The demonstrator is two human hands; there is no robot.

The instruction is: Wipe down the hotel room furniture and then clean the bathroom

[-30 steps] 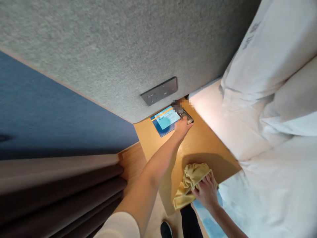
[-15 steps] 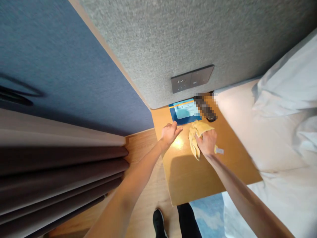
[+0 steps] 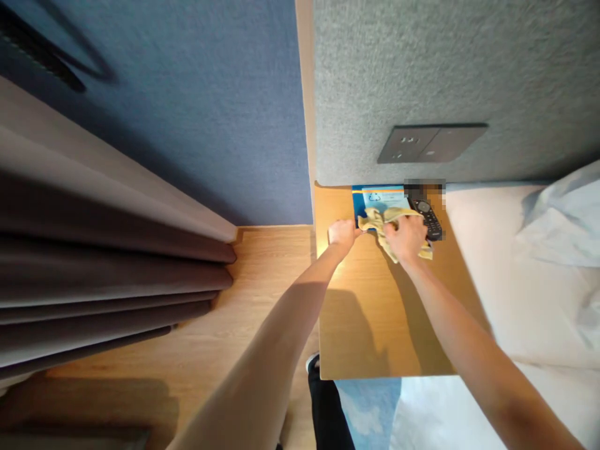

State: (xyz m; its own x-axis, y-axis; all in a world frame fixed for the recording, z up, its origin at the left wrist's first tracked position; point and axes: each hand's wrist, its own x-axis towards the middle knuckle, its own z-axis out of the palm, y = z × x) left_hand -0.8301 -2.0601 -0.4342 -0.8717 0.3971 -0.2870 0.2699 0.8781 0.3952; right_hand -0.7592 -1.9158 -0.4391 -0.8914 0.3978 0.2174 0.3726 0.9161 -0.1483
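Crumpled yellow cloth, bunched, partly over blue card, on wood nightstand top, w/ loose corners

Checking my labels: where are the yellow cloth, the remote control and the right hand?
Yellow cloth (image 3: 383, 220), head view, its exposed fold.
Remote control (image 3: 427, 220), head view, its button face.
Right hand (image 3: 407, 239), head view, its back.

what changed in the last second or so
The right hand has carried the yellow cloth from the near edge of the wooden bedside table up to the far end. The left hand has let go of the remote control and now sits at the cloth's left end. The blue folder stayed where it was.
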